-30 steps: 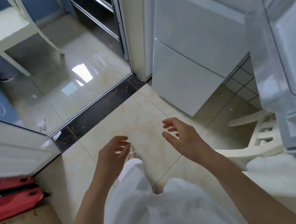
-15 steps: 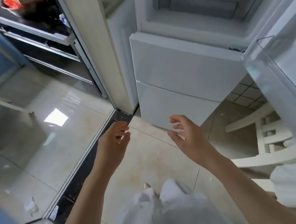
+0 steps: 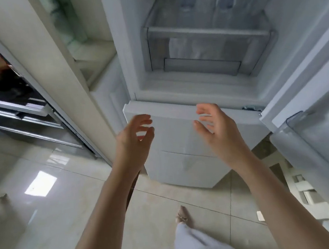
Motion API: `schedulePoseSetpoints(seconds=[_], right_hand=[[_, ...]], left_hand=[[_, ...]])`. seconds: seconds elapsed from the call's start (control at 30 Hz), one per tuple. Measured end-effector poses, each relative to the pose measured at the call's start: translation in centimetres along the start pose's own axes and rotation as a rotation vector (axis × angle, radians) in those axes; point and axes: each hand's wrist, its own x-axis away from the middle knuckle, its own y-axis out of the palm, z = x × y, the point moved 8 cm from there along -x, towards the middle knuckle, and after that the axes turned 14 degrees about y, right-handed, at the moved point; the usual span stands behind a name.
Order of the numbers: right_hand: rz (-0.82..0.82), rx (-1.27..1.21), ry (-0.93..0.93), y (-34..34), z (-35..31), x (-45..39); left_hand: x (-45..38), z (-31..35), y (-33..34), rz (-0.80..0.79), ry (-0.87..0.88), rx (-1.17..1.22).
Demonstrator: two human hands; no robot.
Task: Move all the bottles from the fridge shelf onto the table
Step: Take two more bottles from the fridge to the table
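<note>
While raised side by side at the centre of the frame, both empty: left hand [image 3: 133, 136] with fingers loosely curled and spread, gripping nothing; right hand [image 3: 216, 125] likewise relaxed and parted, palm turned inward toward its partner. Between them and behind, closed white lower drawers [image 3: 181, 142] of the fridge, neither hand clearly touching that front.

Straight ahead and upward in the picture, at the top centre and top right, bottles [image 3: 226, 2] standing upright on the fridge shelf [image 3: 207, 32], long axes vertical, caps cut off by the upper edge. Blurred by motion, so exact count hard to tell; apparently three or four, with pale labels and one blue-and-yellow label at the far right. Below that shelf, a translucent crisper bin [image 3: 203, 54] with something white inside.

Key relation for the coming move: bottles well apart from both hands, deeper into the fridge and higher in the frame. Right hand somewhat nearer, lying almost directly beneath the row; left hand offset toward the left of it. Judged likely: an upward and forward reach, fingers wrapping around an upright body from the side.

At right, the open fridge door [image 3: 321, 129] with a clear door bin. At lower frame, tiled floor [image 3: 85, 192]. No desk visible anywhere, so every bottle seen awaits moving.
</note>
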Motion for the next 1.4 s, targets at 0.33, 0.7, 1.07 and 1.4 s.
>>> schedulePoseSetpoints(seconds=[0.33, 0.7, 1.07, 1.4], right_hand=[[0.239, -0.098, -0.078, -4.9, -5.8, -12.8], [0.459, -0.094, -0.106, -8.8, -10.5, -23.9], [0.638, -0.231, -0.063, -14.0, -10.6, -32.6], [0.696, -0.229, -0.05, -17.3, -9.8, -38.2]], left_hand=[[-16.4, 3.5, 4.0, 0.065, 0.152, 0.066], [-32.4, 5.5, 8.2, 0.019, 0.3, 0.226], [-41.2, 5.9, 13.0, 0.131, 0.331, 0.301], [-46.4, 5.4, 16.1, 0.194, 0.309, 0.393]])
